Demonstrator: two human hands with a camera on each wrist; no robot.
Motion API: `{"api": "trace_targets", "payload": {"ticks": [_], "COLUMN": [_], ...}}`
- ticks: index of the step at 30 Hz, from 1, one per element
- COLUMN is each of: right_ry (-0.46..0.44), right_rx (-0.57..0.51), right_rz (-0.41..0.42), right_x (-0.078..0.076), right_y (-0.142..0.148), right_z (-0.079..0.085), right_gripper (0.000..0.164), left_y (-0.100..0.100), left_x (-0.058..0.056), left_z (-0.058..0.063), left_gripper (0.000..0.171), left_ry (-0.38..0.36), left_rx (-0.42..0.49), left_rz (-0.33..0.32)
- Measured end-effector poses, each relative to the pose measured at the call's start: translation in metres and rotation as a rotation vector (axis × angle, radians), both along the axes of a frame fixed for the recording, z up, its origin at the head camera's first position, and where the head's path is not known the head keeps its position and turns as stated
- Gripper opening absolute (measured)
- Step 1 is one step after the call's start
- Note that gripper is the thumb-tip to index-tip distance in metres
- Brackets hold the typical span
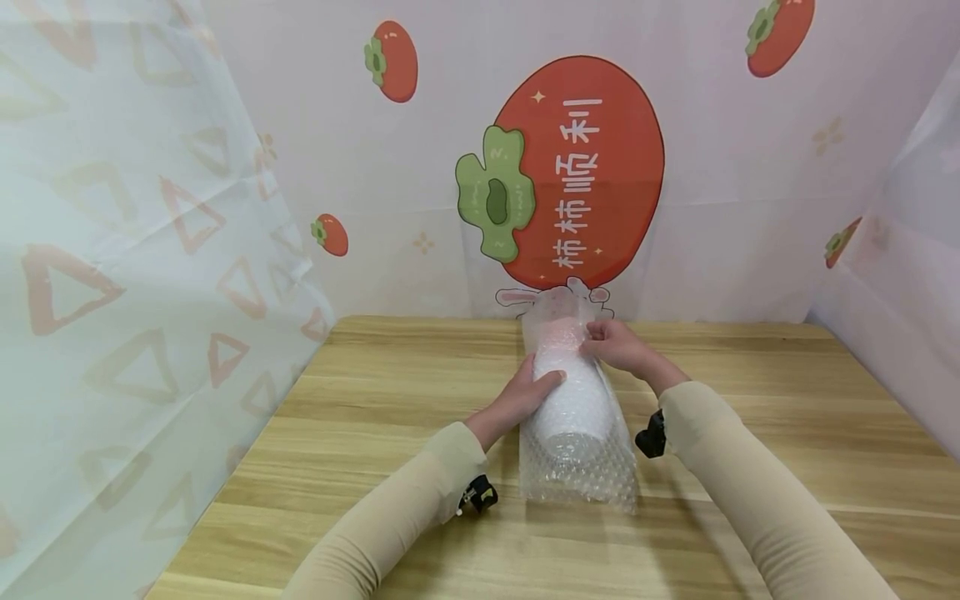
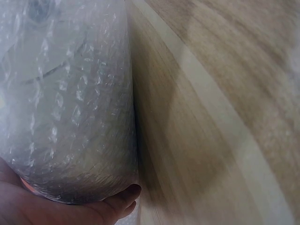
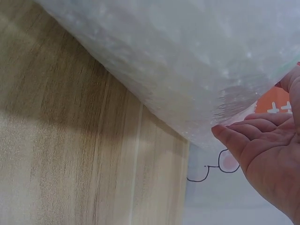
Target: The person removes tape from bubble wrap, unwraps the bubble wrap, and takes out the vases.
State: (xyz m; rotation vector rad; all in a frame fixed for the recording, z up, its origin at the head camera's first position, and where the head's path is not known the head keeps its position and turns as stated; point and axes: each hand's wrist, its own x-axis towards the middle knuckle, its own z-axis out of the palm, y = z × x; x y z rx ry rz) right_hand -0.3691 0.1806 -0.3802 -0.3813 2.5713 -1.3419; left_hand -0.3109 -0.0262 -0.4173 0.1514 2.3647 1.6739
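Observation:
A white, bottle-shaped object (image 1: 572,400) lies inside a clear bubble wrap bag (image 1: 581,483), its wide end toward me and its narrower pinkish end toward the wall. My left hand (image 1: 519,395) grips the wrapped body from the left, thumb over the top. The left wrist view shows the fingers (image 2: 117,202) curved beneath the bubble wrap (image 2: 79,112). Up by the bag's far end, my right hand (image 1: 621,343) pinches its right edge. In the right wrist view its little finger (image 3: 229,138) meets the wrap's edge while the thumb is partly cut off by the frame.
The wood-grain table (image 1: 390,400) ends at a wall sheet (image 1: 697,250) printed with a big red persimmon (image 1: 607,183). Another patterned sheet (image 1: 135,275) hangs along the left side. Small black cameras (image 1: 652,435) are strapped under both wrists.

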Motion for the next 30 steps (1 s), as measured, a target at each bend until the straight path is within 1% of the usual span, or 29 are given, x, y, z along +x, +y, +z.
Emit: {"api": "trace_targets", "payload": {"ticks": [14,20,30], "right_ry": [0.025,0.036,0.013], "right_rx": [0.035,0.030,0.036], "right_rz": [0.016,0.018,-0.006], "right_x": [0.0002,-0.0007,0.0025], "right_y": [-0.0011,-0.0013,-0.0020], "right_z": [0.0011,-0.0001,0.0006], "right_gripper": [0.058,0.055,0.056], "left_y": [0.0005,0.0002,0.0003], "left_x": [-0.0018,-0.0013,-0.0006], "left_z": [-0.0011,-0.0003,0.0004], "left_gripper": [0.079,0.080,0.080], "left_ry": [0.027,0.018,0.024], "left_rx": [0.015,0.012,0.004], "left_rz": [-0.012,-0.010,-0.004]}}
